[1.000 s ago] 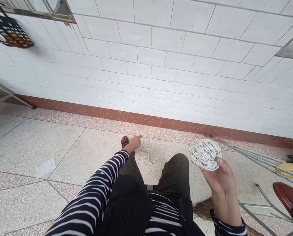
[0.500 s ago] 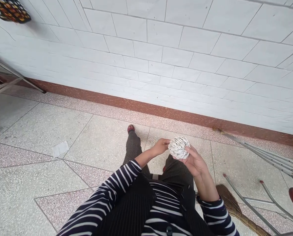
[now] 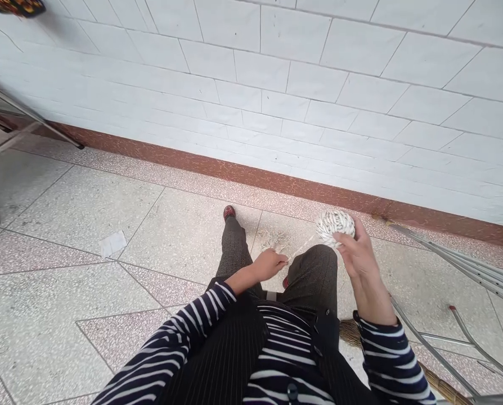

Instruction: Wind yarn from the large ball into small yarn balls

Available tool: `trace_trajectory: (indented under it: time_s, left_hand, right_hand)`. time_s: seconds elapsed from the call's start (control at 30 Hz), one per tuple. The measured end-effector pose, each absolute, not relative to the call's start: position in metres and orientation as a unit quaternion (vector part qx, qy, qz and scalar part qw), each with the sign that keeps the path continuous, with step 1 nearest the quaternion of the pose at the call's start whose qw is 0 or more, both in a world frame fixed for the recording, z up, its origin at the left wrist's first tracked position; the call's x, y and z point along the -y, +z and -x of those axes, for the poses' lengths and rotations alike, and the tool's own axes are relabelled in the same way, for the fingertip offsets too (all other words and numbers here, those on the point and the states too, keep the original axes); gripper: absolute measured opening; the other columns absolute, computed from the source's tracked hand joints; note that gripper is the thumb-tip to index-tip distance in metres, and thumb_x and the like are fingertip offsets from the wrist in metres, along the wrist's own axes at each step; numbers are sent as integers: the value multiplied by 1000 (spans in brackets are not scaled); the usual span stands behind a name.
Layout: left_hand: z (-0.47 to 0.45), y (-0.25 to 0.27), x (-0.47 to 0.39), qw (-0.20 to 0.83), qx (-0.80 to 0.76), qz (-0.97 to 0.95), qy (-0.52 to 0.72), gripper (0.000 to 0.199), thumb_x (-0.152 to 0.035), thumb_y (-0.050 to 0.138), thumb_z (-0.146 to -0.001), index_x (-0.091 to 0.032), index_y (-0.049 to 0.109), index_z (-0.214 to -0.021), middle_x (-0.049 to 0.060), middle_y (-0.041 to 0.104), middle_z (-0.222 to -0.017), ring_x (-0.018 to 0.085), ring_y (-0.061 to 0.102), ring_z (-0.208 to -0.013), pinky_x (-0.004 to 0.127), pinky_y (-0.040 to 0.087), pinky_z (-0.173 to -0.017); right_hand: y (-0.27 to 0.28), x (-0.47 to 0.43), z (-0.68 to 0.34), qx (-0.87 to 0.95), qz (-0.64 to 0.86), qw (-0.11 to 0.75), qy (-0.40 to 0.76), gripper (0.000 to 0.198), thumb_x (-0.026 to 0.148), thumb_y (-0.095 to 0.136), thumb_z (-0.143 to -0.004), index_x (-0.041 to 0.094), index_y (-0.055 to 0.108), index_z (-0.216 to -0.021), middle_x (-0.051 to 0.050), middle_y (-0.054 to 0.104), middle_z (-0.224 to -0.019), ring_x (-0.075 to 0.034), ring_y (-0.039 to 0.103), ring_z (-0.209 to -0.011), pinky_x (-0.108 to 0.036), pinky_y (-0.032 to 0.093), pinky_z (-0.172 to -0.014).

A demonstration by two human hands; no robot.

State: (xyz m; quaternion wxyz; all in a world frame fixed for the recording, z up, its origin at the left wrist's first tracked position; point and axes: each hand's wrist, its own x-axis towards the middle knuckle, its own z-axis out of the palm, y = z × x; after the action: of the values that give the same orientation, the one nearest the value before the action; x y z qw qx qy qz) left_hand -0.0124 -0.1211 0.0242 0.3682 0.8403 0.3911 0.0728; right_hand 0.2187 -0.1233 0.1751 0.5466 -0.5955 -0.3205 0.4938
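A ball of white cord with dark flecks sits in my right hand, the thumb across its near side and the fingers behind it. From the ball a thin strand of cord runs down to the left. Its lower end is pinched between thumb and fingers of my left hand, which hangs over the gap between my knees. Beyond the left hand, a loose tangle of the same pale cord lies on the floor between my feet.
At the right stand metal crutches against the wall and a tubular metal frame, with a straw broom below. A white paper lies on the speckled floor at left. Further left is a metal-legged stand. The tiled wall rises ahead.
My hands have moved apart. The right hand has carried the ball up and to the right, while the left has dropped slightly away from it, drawing a strand out between them.
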Motion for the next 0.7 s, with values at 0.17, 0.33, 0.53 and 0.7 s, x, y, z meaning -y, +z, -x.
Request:
trace_trajectory:
  time_s: [0.17, 0.33, 0.53, 0.7]
  left_hand:
    - [13, 65, 133, 254, -299, -914, 98, 28, -22, 44, -100, -23, 72, -97, 3, 70, -78, 18, 65, -80, 41, 41, -110]
    - [24, 98, 97, 170, -290, -935, 115, 29, -12, 47, -96, -22, 73, -104, 5, 71, -84, 20, 66, -92, 45, 35, -116]
    - [23, 74, 78, 270, -336, -887, 168, 27, -22, 44, -104, -20, 71, -103, 5, 76, -101, 17, 68, -99, 39, 35, -115]
    - [21, 42, 73, 339, -433, -817, 171, 27, -29, 49, -102, -19, 73, -95, 4, 77, -96, 19, 69, -94, 30, 46, -95]
  right_hand:
    - [113, 110, -205, 401, 702, 453, 376, 73, 22, 79, -52, 24, 62, -123, -12, 45, -144, -37, 37, -139, -55, 25, -122]
    - [78, 147, -178, 409, 620, 390, 544, 65, 21, 80, -48, 22, 70, -112, -9, 62, -126, -34, 52, -126, -52, 33, -118]
    - [89, 181, -177, 337, 483, 385, 711, 74, 41, 81, -57, 25, 65, -128, -8, 68, -127, -31, 64, -115, -45, 50, -102]
    - [118, 188, -191, 265, 401, 443, 757, 87, 37, 90, -53, 30, 62, -135, -6, 67, -130, -31, 60, -122, -46, 46, -109]
